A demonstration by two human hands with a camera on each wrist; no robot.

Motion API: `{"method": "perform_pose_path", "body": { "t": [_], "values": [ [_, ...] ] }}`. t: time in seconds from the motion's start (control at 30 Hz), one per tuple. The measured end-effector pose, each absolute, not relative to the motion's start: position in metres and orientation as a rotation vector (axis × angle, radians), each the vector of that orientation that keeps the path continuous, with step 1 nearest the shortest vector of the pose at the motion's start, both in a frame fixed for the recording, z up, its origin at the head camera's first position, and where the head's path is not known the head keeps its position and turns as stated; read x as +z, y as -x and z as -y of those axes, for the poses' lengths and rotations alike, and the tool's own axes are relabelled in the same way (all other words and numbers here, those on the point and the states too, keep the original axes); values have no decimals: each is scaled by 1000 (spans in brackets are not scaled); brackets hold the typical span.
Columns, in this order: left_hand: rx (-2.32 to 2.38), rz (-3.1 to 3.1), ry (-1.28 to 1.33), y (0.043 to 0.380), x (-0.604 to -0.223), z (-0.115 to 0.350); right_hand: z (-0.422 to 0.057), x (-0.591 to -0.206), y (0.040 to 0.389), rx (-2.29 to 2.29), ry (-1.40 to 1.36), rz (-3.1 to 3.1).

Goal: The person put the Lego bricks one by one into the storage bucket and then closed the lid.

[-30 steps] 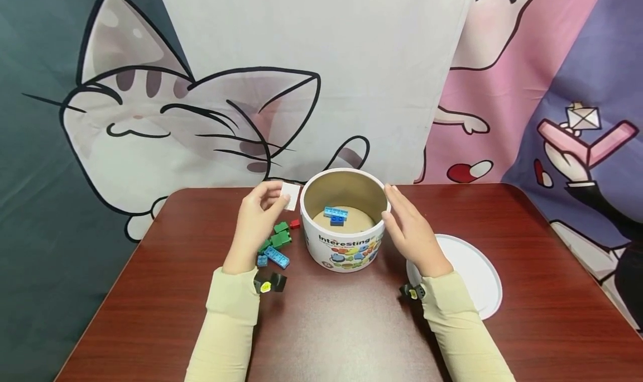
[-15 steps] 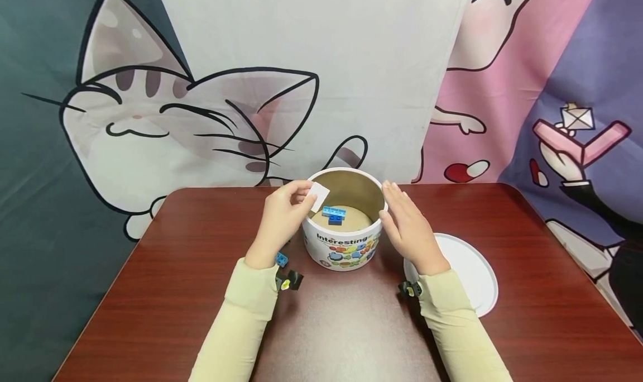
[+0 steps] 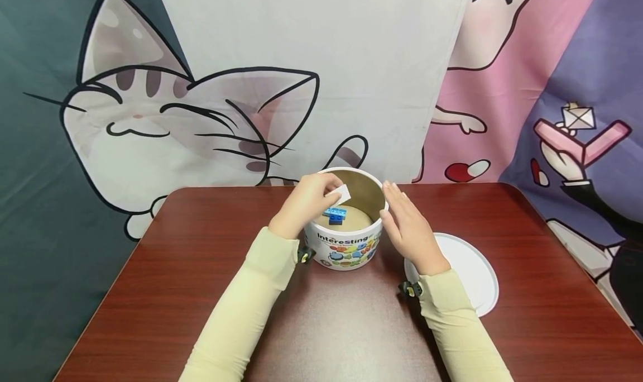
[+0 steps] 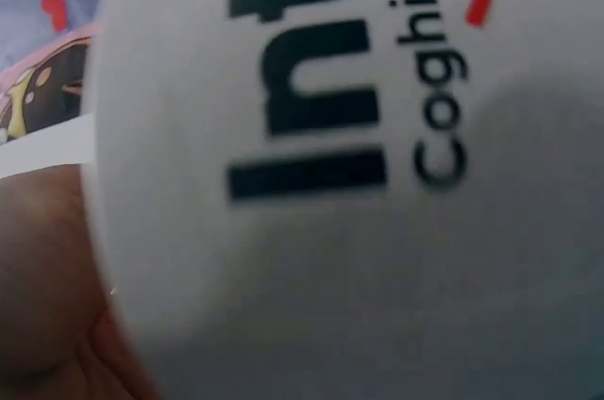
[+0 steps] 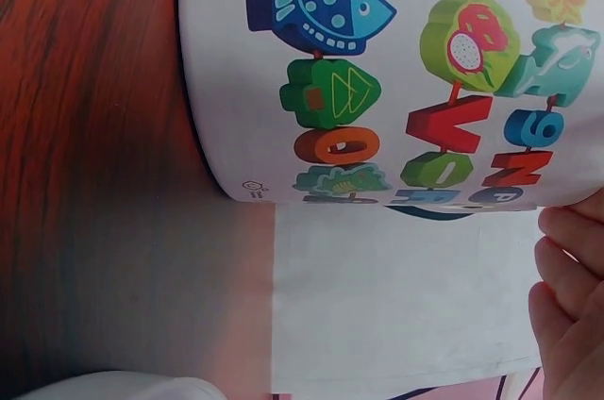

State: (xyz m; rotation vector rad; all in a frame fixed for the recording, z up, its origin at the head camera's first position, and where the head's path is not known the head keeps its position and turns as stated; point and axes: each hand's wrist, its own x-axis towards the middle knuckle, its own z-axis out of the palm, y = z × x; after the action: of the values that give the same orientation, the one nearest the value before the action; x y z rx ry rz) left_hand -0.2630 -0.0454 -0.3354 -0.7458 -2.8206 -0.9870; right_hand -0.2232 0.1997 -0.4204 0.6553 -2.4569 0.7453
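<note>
Piece (image 3: 341,194), wht, btwn pinching fingers of L hand (image 3: 307,201) @ tub (image 3: 344,252) mouth, R hand (image 3: 413,234) straight-fingered alongside

"Interesting" (image 3: 342,239) on the white bucket (image 3: 315,249), cut-off "Coghitiv" (image 4: 440,70) beneath it, printed letter beads (image 5: 451,125) resembling V and N

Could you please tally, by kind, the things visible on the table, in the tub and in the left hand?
Tub: 1
Lid: 1
White piece: 1
Blue bricks: 2
Total: 5
The left hand may hide others.
</note>
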Motion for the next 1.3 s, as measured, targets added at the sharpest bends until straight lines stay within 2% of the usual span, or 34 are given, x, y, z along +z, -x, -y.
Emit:
{"method": "perform_pose_path", "body": {
  "t": [0.3,0.57,0.93,1.3],
  "values": [
    [-847,2922,894,281,-337,25,-199,-420,224,790,-646,2484],
    [-952,2807,884,272,-338,37,-198,-420,224,792,-644,2483],
    [-1158,2453,674,245,-335,82,-197,-419,223,809,-649,2473],
    [-1199,2462,434,240,-364,123,-199,-421,223,826,-627,2485]
  ]
}}
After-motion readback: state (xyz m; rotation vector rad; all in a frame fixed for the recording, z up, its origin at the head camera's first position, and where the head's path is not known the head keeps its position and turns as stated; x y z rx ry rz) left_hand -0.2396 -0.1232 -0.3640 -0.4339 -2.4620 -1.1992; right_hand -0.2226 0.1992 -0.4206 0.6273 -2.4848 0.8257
